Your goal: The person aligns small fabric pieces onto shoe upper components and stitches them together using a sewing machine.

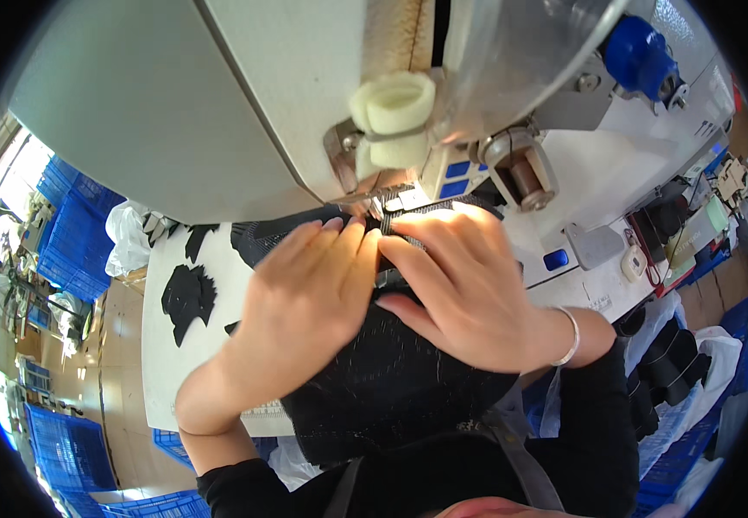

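Note:
A black fabric piece (382,380) with a mesh-like part lies under the needle area (378,207) of a large pale sewing machine (167,104). My left hand (309,298) bears on it from the left, its fingers close together and the tips beside the needle. From the right, my right hand (460,285) grips the same fabric, with the index finger near the needle and the thumb bent lower down. The two hands almost meet at the seam. The fabric directly beneath my fingers is hidden.
Cut black scraps (189,298) lie on the white table (167,371) at left. A thread bobbin (525,186) sits on the machine at right. Blue crates (72,449) stand on the floor at left. Bags with black pieces (672,367) are at lower right.

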The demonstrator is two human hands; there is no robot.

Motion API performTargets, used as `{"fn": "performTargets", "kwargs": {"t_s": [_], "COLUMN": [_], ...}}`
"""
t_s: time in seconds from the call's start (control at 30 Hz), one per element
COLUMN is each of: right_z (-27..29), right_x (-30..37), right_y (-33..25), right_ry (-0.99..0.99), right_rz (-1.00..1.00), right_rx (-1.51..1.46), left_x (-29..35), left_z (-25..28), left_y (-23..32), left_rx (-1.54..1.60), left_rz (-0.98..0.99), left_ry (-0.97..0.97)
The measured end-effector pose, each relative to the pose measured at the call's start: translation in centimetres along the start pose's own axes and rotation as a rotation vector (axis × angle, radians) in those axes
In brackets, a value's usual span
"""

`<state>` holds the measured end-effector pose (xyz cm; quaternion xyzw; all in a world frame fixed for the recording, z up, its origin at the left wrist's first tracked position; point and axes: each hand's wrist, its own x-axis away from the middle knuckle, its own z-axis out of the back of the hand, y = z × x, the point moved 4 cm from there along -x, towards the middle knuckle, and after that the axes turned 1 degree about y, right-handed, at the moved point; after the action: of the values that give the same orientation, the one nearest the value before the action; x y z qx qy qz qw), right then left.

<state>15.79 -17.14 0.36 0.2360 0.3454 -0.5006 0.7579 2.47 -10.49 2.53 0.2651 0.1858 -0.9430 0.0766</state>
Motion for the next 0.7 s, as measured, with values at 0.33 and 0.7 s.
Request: {"fn": "performTargets", "kwargs": {"t_s": [0.33, 0.7], "right_z": [-1.7, -1.6], "right_x": [1.0, 0.9], "right_y": [3.6, 4.1], "right_ry": [0.109, 0.178], "right_rz": [-0.052, 0.143], "right_rx": [-0.161, -0.119], "left_x": [5.0, 6.1], "left_z": [-3.6, -3.5], "left_y": [-4.8, -2.6], "left_rx": [1.340, 1.200], "left_rz": [0.703, 0.763], "left_ry": [-0.159, 0.006]}}
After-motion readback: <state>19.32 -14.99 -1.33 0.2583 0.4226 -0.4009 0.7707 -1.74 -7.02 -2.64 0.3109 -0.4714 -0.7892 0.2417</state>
